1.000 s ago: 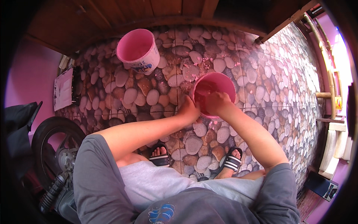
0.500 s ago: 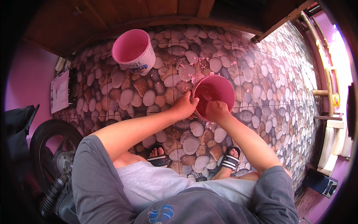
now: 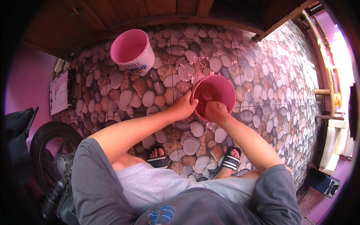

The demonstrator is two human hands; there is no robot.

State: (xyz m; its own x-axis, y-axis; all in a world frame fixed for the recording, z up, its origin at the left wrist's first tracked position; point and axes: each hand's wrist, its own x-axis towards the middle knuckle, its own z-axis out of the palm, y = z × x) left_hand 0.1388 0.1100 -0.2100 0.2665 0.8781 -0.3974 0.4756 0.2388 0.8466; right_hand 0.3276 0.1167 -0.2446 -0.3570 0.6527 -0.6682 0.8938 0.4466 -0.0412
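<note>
Bucket (image 3: pixel 226 91), pink inside, is resting on the pebble-print tile floor (image 3: pixel 262 129) beside scattered pink flakes (image 3: pixel 192 79), left hand (image 3: pixel 183 107) clamping onto its left edge, right hand (image 3: pixel 216 111) reaching inside, fingers curled, whether gripping anything too hidden to tell.

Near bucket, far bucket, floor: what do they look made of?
Near bucket: probably plastic, satin pink inside; thin, smooth, round wall.
Far bucket: likely plastic, smooth; white outside with a blue printed graphic.
Floor: seemingly glazed tile, pebble-patterned; straight joints cut across the stones, and light glares at right.
</note>
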